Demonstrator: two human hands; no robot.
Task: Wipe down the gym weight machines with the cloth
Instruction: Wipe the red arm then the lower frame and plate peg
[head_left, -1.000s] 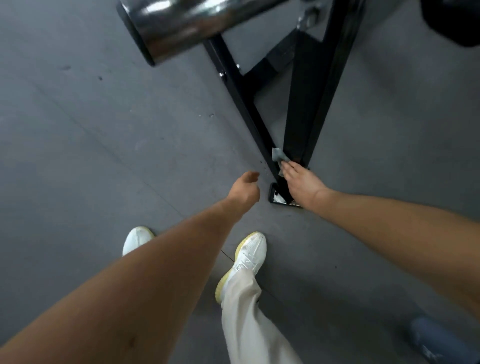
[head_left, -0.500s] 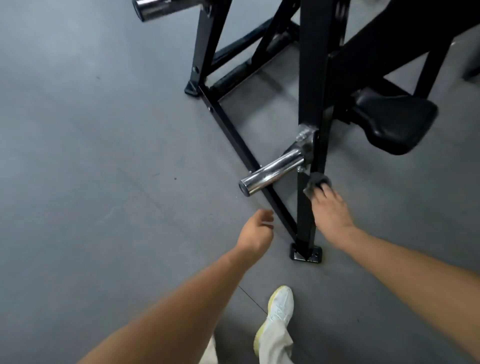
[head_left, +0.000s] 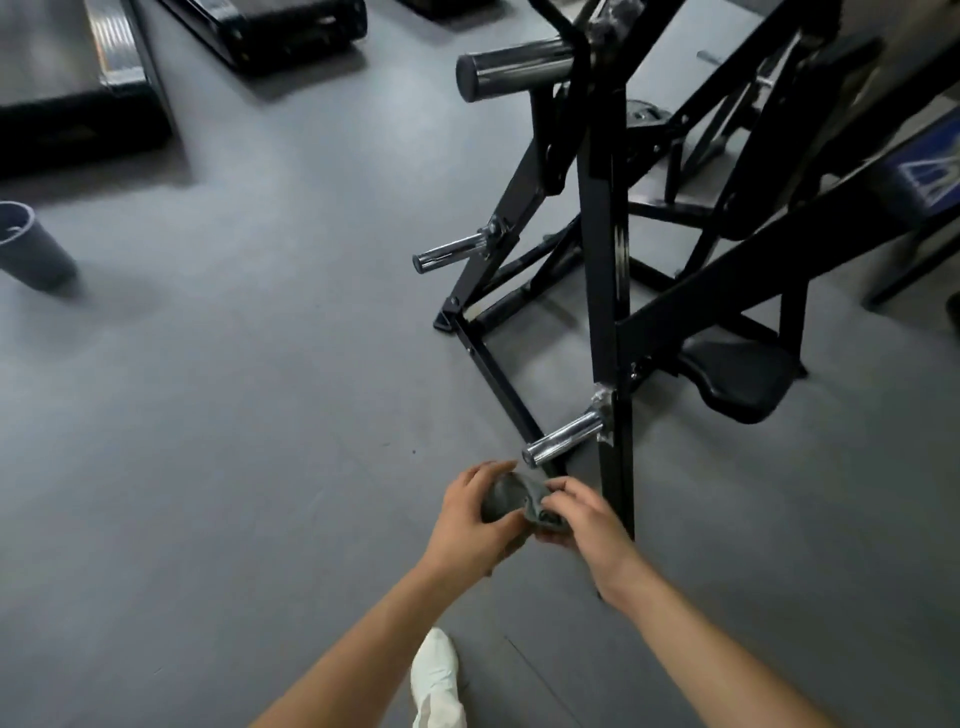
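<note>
Head view: grey cloth (head_left: 511, 500) bunched between left hand (head_left: 467, 532) and right hand (head_left: 589, 527), all fingers (head_left: 563, 487) curled round it.

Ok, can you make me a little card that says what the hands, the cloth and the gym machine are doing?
left hand: grips the cloth, fingers curled round it
right hand: pinches the cloth's other side
cloth: dark grey, bunched between both hands
machine: black frame, upright post beside the right hand
nearest peg: shiny chrome, sticks out of the post, above the cloth in the picture
seat: black pad, right of the post
floor: grey, with a white shoe below the arms
</note>
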